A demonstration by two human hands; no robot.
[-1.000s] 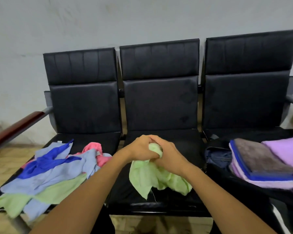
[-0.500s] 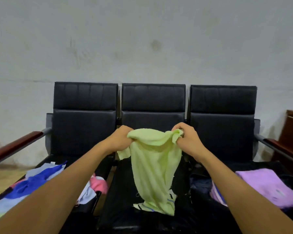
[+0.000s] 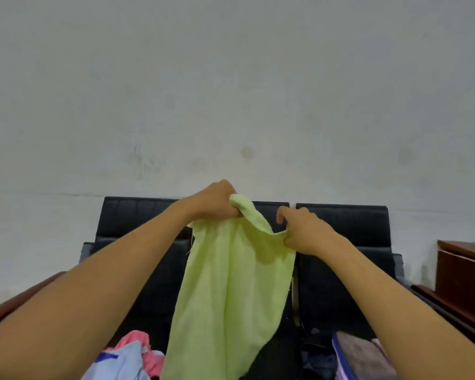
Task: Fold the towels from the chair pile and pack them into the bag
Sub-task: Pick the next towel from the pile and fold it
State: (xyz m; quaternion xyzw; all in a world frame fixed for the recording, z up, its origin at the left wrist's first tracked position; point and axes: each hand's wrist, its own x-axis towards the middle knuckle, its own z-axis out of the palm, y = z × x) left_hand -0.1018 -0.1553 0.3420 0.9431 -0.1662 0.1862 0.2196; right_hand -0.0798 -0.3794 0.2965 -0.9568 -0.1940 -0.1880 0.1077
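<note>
Hanging in the air in front of the black chairs (image 3: 340, 229), a light green towel (image 3: 231, 292) is held up by both hands. The left hand (image 3: 214, 202) grips one top corner in a closed fist — the cloth bunches out past its fingers. The right hand (image 3: 302, 233) pinches the other top edge lower down, index finger raised off the cloth. A pile of towels (image 3: 129, 357) — pink and pale blue — lies on the left seat, folded towels (image 3: 359, 355) on the right one. A brown wooden cabinet (image 3: 464, 272) stands far right.
</note>
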